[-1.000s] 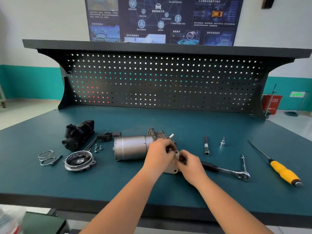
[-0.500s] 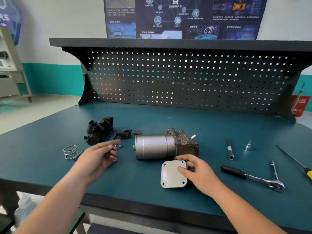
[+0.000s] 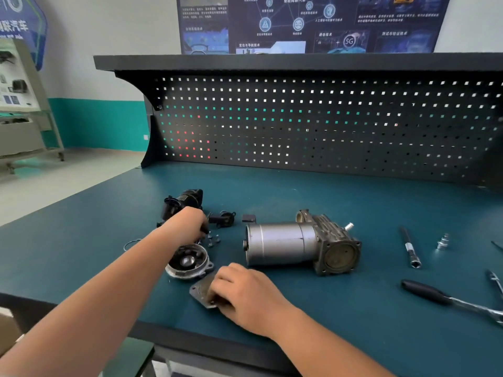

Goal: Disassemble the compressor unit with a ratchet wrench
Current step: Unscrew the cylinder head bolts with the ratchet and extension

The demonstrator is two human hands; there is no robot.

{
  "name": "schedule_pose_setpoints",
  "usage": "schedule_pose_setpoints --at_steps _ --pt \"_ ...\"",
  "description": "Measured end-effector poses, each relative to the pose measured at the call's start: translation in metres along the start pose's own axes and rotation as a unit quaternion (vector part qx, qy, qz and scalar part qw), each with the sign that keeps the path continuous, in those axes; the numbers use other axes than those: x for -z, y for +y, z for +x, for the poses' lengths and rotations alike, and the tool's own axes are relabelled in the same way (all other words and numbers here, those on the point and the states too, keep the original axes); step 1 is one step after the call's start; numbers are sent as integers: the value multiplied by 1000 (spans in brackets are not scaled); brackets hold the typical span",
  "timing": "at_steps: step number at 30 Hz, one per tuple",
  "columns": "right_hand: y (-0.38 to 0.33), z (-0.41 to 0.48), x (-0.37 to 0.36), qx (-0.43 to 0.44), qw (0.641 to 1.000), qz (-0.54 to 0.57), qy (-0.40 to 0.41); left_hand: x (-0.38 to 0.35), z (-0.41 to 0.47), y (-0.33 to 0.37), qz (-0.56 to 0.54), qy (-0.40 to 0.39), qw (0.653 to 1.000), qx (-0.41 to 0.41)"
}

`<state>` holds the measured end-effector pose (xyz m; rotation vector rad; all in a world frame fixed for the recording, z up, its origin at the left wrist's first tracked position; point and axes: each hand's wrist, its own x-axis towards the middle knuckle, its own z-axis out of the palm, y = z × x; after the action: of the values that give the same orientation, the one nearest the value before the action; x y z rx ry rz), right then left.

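Compressor body (image 3: pixel 299 244) is lying on its side on the bench top (image 3: pixel 326 336), its square end face standing uncovered and showing a round dark bore.

Right hand (image 3: pixel 245 295) is gripping the cover plate (image 3: pixel 201 291) to the front left of the compressor body, fingers curled over its near edge. The plate is now showing a dark face. Half a second ago it was lying pale face up, directly in front of the body's open end.

Left hand (image 3: pixel 187 227) is reaching down to the left of the compressor body, fingertips pointing at the loose bolts (image 3: pixel 213 240). Whether it is pinching anything cannot be told. Half a second ago it was hovering above the bench with fingers loosely spread. Hands are working apart.

Round end housing (image 3: pixel 187 261) is sitting left of the compressor body, just beside the cover plate. Black motor part (image 3: pixel 182 202) is lying to the rear left, partly hidden by the left hand.

Ratchet wrench (image 3: pixel 446 299) is lying untouched to the front right of the compressor body. Extension bar (image 3: pixel 409 247) and socket (image 3: pixel 442 242) are lying to its right.
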<state>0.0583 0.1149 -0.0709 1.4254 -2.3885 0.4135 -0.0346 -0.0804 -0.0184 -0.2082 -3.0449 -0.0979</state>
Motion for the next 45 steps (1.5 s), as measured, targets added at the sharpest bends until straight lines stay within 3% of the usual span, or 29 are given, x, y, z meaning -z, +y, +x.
schedule_pose_setpoints --at_steps 6,11,14,17,19,22,23,26,28,32,39,45 --pt "0 -2 -3 -24 999 39 -12 -7 14 2 57 -18 997 55" --pt "4 -3 -4 -81 995 62 -17 -5 18 0 50 -31 997 51" --pt "6 -7 -4 -96 989 104 -34 -3 10 2 43 15 997 58" --pt "7 -9 -4 -90 990 94 -46 -1 -9 13 19 114 992 57" --pt "11 -9 3 -94 992 86 23 -3 -31 28 -42 167 985 9" --pt "41 -8 29 -135 967 -5 216 -10 -71 59 -130 201 969 -59" --pt "54 -8 40 -165 964 -51 203 -13 -84 69 -133 192 971 -58" --pt "84 -2 62 -270 956 -112 -35 -30 -108 93 -81 104 991 -11" --pt "87 4 60 -278 943 -141 -115 -39 -113 104 -23 52 998 22" --pt "83 5 52 -290 934 -168 -121 -49 -125 106 -5 39 999 26" --pt "106 9 53 -375 903 -155 -138 -57 -117 98 -30 -26 997 -60" --pt "152 20 59 -372 908 -130 -143 -59 -52 109 -27 -31 999 -20"
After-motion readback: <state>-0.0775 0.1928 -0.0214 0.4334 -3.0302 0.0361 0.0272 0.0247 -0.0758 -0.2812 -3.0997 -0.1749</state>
